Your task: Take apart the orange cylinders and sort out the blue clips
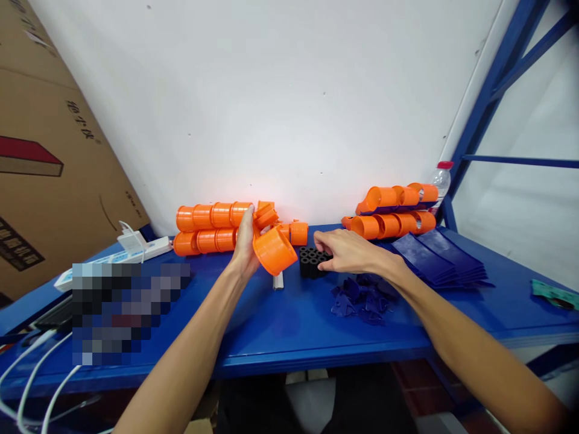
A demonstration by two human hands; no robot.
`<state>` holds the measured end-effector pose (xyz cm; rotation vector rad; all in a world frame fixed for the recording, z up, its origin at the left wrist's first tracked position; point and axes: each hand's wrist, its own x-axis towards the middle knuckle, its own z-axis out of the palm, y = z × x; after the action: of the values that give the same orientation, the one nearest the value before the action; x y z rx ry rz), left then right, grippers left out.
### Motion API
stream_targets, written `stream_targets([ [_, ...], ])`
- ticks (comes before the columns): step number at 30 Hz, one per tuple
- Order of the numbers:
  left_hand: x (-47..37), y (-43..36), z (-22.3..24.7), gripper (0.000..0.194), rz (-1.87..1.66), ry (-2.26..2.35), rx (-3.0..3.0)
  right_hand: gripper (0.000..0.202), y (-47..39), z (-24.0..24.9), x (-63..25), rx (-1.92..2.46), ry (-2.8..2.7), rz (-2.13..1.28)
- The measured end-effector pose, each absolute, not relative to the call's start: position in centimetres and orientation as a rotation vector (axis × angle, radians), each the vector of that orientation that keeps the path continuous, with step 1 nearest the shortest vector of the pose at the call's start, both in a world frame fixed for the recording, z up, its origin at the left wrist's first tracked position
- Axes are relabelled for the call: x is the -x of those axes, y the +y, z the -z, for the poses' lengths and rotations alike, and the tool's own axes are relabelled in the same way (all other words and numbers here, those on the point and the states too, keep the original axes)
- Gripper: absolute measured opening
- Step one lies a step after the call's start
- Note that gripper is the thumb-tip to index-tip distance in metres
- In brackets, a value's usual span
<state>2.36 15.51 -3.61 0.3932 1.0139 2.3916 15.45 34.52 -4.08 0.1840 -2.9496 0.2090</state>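
My left hand (246, 244) is closed round an orange plastic part with a round, cup-like end (274, 251), tilted with that end toward me. A block of short black tubes (310, 263) stands upright on the blue table, their hollow ends facing up. Over its right side is my right hand (346, 250), thumb and bent forefinger apart at the tubes; the other fingers are partly hidden. Just in front of that hand lies a loose pile of small dark blue plastic pieces (364, 298). Behind the held part are more orange parts (298, 233) and a small whitish piece (278, 281).
Stacked orange cylinders (210, 229) line the wall at left, with more orange rings (389, 211) at right. Flat blue plates (436, 259) lie by them, near a bottle (441, 178). A power strip (113, 259) and cables (36, 367) occupy the left side.
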Motion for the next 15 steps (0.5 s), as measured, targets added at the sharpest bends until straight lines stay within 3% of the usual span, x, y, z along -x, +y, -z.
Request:
stream_targets([
  [4,-2.5,15.5,3.6,0.032,-2.421,1.035,-0.382,0.035,33.7,4.5,-15.5,-0.147,-2.939,-0.018],
  [15,-3.0,15.5,3.2,0.032,-2.419,1.048,-0.403,0.032,33.2,5.1,-15.1,-0.126,-2.982,0.102],
])
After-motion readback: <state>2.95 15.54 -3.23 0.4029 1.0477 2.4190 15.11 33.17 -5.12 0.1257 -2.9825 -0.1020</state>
